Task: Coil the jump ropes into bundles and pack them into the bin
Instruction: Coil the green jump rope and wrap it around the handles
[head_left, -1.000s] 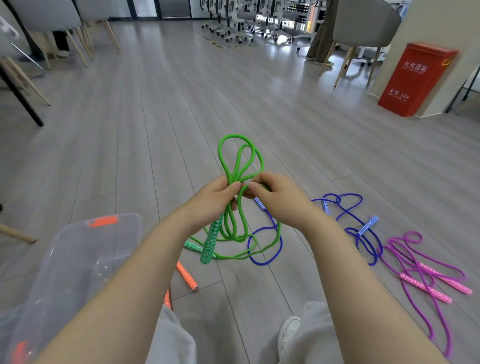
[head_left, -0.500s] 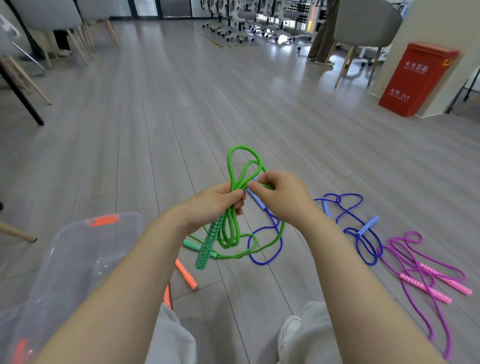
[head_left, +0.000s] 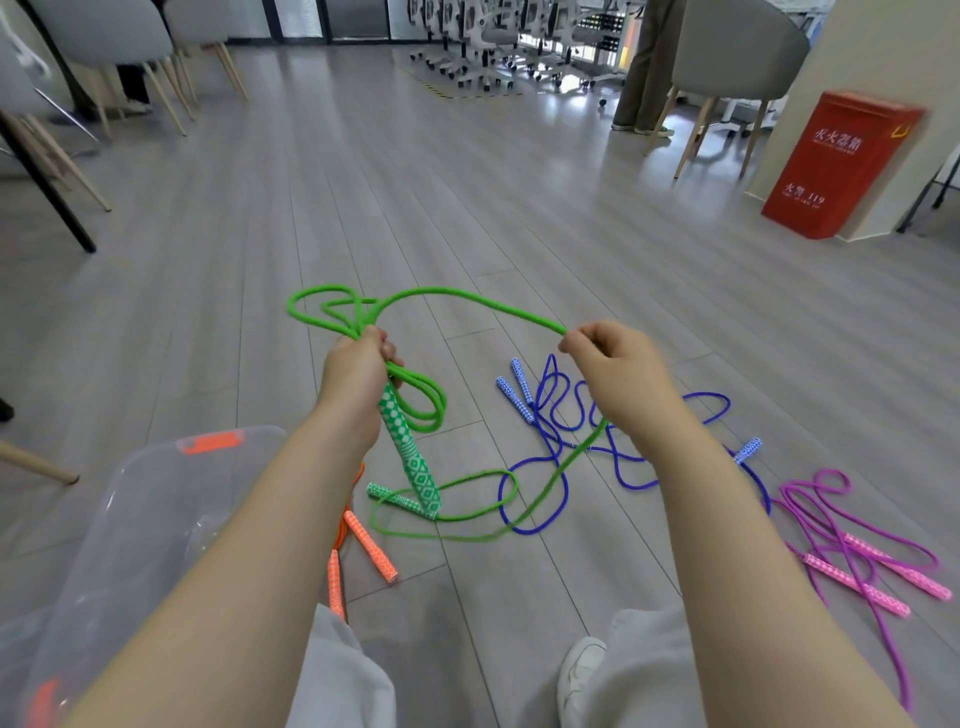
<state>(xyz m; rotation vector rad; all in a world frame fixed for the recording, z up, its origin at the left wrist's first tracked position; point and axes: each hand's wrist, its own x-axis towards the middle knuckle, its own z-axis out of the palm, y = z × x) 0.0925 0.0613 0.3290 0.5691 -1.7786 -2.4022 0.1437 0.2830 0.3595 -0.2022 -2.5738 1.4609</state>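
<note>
The left hand (head_left: 358, 384) grips several coiled loops of the green jump rope (head_left: 415, 299) together with one patterned green handle (head_left: 410, 457), fingers curled fully around them. The right hand (head_left: 618, 374) pinches a single green strand between thumb and fingertips, held apart from the left. The remaining green rope trails onto the floor (head_left: 415, 182). The clear bin (head_left: 135, 519) sits at lower left.

Grey wood-plank floor (head_left: 395, 197) runs back to dark-framed windows (head_left: 311, 21), daylight glaring off the boards near a row of white office chairs (head_left: 498, 36). Grey shell chairs on wooden legs at far left (head_left: 104, 36) and right (head_left: 737, 52), black table leg (head_left: 47, 187) at left. Red cabinet with white lettering (head_left: 836, 166) against a cream wall (head_left: 893, 52).
</note>
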